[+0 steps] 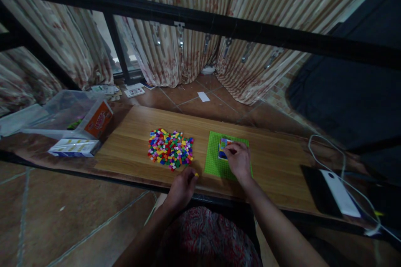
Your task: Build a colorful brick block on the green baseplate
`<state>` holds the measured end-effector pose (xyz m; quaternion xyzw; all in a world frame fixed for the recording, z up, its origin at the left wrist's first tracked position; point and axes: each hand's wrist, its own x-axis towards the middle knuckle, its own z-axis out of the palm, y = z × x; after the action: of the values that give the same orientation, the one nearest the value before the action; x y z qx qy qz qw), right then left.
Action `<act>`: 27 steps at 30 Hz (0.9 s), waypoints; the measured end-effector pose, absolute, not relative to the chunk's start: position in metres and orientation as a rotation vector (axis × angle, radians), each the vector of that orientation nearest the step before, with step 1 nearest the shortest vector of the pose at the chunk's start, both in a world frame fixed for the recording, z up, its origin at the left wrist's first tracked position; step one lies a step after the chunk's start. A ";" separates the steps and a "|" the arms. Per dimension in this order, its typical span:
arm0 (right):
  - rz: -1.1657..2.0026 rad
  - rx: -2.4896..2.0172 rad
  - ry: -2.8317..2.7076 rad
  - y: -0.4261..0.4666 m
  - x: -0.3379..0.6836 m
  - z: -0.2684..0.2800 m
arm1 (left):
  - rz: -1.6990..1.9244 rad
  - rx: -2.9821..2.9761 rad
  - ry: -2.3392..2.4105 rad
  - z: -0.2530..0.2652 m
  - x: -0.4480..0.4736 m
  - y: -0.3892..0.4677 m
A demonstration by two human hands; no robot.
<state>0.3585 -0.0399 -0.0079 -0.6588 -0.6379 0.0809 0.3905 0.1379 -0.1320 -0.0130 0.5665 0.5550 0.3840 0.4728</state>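
A bright green studded baseplate (212,162) lies on the wooden board. On it stands a small, low build of coloured bricks (222,154) with a blue and white edge. My right hand (239,159) is over this build, fingers pinched together at its top; whatever lies between the fingertips is hidden. Near the board's front edge, my left hand (184,185) is closed with a small yellow brick (196,175) between thumb and forefinger. Just beyond that hand spreads a pile of small mixed-colour bricks (171,148).
At the left stand a clear plastic bin (73,110) with an orange label and a white-and-blue box (75,147). To the right lie a black-and-white flat device (335,192) and a white cable (344,162). A dark metal bar (200,14) crosses before the curtains.
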 end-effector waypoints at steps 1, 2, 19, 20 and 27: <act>0.202 -1.687 -1.592 -0.039 0.358 -0.008 | 0.946 1.385 1.358 -0.013 0.138 -0.132; 0.199 -1.698 -1.563 -0.039 0.357 -0.009 | 0.947 1.386 1.358 -0.013 0.138 -0.132; 0.235 -1.656 -1.511 -0.048 0.357 -0.009 | 0.993 1.253 1.270 -0.013 0.141 -0.128; 0.247 -1.635 -1.492 -0.051 0.360 -0.009 | 1.002 1.244 1.270 -0.012 0.142 -0.127; 0.295 -1.562 -1.350 -0.086 0.378 -0.003 | 1.045 1.133 1.243 -0.001 0.167 -0.114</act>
<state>0.3785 -0.0859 -0.0034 -0.6471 -0.5590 0.1222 0.5038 0.1669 -0.1138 -0.0007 0.4783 0.5249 0.4413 0.5487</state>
